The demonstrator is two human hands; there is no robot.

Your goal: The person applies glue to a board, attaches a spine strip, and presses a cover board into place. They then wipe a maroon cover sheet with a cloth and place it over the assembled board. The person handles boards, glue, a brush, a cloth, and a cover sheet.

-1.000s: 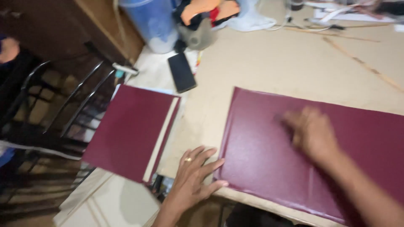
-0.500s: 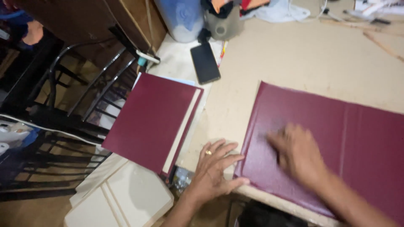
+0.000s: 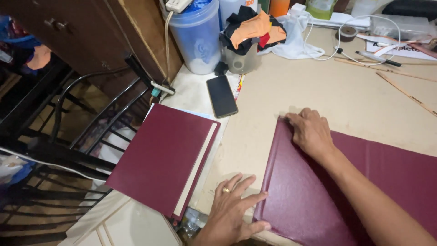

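Two open hands work the maroon cover sheet (image 3: pixel 318 200): your right hand (image 3: pixel 312 132) presses its top-left corner flat, your left hand (image 3: pixel 234 212) splays at its left edge, gripping nothing.

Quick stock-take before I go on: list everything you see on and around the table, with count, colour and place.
cover sheet: 1, maroon, flat on the table, near right
bound book: 1, maroon with a pale spine strip, left, hanging over the table edge
phone: 1, black, lying behind the book
tub: 1, clear bluish plastic, back left
cup of rags: 1, orange and black cloth, beside the tub
white cloth: 1, back centre
tape roll: 1, dark, back right
wooden strips: at least 2, tan, right
table: 1, beige
chair: 1, black metal, left of the table
left hand: flat at the sheet's near left corner
right hand: pressing the sheet's far left corner
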